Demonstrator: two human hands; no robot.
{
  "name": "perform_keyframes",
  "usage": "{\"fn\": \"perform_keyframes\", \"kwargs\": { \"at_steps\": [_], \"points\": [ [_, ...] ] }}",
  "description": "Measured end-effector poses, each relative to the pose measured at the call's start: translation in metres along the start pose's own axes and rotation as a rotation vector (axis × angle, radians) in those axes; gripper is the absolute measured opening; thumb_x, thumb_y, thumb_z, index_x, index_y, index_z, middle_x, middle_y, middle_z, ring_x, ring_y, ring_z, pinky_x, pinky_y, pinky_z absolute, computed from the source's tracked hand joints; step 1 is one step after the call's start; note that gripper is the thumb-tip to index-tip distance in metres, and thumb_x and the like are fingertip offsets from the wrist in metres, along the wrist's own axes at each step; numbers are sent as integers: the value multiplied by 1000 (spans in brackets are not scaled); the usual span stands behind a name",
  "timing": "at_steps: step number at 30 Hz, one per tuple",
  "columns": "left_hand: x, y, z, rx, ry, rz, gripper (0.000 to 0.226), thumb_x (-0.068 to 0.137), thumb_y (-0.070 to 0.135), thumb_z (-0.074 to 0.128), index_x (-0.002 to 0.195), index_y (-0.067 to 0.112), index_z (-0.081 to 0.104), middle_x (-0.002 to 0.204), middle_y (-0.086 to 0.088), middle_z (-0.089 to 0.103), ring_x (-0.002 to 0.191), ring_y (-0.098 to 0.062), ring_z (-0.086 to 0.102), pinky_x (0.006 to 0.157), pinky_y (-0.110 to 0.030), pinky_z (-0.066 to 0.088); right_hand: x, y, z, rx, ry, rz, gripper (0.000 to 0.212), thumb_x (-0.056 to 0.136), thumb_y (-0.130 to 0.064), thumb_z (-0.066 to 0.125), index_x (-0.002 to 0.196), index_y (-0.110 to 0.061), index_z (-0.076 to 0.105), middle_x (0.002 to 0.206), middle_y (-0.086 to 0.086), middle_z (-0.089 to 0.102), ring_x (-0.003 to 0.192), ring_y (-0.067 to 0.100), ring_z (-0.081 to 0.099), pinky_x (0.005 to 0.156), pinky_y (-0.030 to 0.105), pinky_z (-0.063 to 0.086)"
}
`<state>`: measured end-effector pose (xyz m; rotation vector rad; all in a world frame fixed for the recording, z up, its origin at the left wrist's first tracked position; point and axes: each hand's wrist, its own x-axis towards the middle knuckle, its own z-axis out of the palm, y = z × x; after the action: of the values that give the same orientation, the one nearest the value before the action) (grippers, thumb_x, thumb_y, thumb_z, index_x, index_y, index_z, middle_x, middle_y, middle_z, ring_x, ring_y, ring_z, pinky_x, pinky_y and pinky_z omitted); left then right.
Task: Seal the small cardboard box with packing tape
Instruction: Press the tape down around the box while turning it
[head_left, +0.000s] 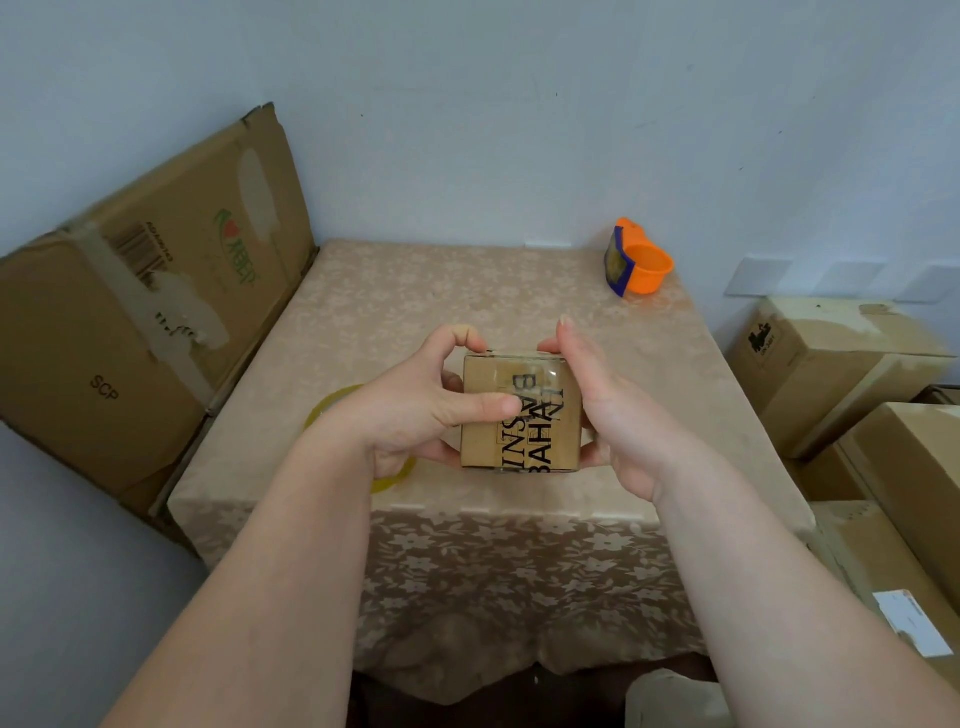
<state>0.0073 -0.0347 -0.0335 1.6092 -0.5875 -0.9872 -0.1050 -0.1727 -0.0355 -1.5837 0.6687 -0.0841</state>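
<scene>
A small brown cardboard box (540, 441) with black printed letters is held above the table's front half. Clear shiny tape runs across its top face. My left hand (415, 410) grips its left side, thumb lying across the top and fingers curled over the far edge. My right hand (608, 415) cups the right side, fingers stretched along it. A roll of yellowish packing tape (395, 480) lies on the table under my left wrist, mostly hidden.
The table (467, 312) wears a beige flowered cloth. An orange and blue tape dispenser (636, 260) sits at its far right corner. A large flattened carton (140, 312) leans at the left. Several stacked cardboard boxes (841, 364) stand to the right.
</scene>
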Motion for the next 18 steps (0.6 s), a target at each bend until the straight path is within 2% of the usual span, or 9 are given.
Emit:
{"fn": "perform_keyframes", "kwargs": {
  "at_steps": [3, 5, 7, 10, 14, 18],
  "points": [
    [-4, 7, 5, 22, 51, -14, 59, 58, 48, 73, 108, 27, 49, 101, -4, 66, 80, -14, 68, 56, -34, 57, 0, 0, 1, -22, -16, 0, 56, 84, -74, 27, 119, -37, 49, 109, -4, 68, 95, 13, 66, 80, 45, 57],
    [-3, 11, 12, 79, 128, -49, 66, 61, 68, 62, 108, 24, 49, 104, 0, 66, 88, -15, 66, 61, -38, 58, -1, 1, 3, -41, -26, 1, 59, 83, -76, 24, 123, -39, 47, 110, -7, 67, 95, 10, 65, 75, 39, 57],
    [2, 9, 20, 136, 239, -59, 67, 62, 77, 59, 103, 25, 49, 107, 0, 63, 90, -18, 64, 65, -37, 55, -1, 1, 5, -55, -30, -1, 63, 82, -78, 21, 129, -42, 43, 115, -8, 64, 97, 10, 65, 68, 35, 55],
    [9, 5, 29, 201, 410, -3, 66, 55, 79, 63, 92, 27, 49, 111, -3, 61, 91, -19, 62, 66, -33, 50, 1, 3, 5, -69, -36, 1, 69, 79, -81, 19, 134, -45, 40, 123, -6, 61, 98, 13, 65, 62, 30, 53],
    [11, 5, 33, 364, 506, 65, 66, 57, 79, 61, 92, 25, 50, 111, -1, 58, 93, -15, 56, 63, -28, 41, 3, 5, 5, -55, -43, 13, 80, 73, -86, 17, 139, -45, 35, 138, -4, 53, 101, 15, 65, 61, 31, 57],
    [8, 7, 33, 471, 533, 100, 74, 51, 83, 55, 94, 23, 49, 108, 0, 56, 91, -14, 54, 58, -24, 36, 4, 4, 6, -13, -46, 11, 76, 78, -82, 15, 138, -41, 39, 128, -1, 59, 97, 18, 66, 54, 31, 56]
  ]
}}
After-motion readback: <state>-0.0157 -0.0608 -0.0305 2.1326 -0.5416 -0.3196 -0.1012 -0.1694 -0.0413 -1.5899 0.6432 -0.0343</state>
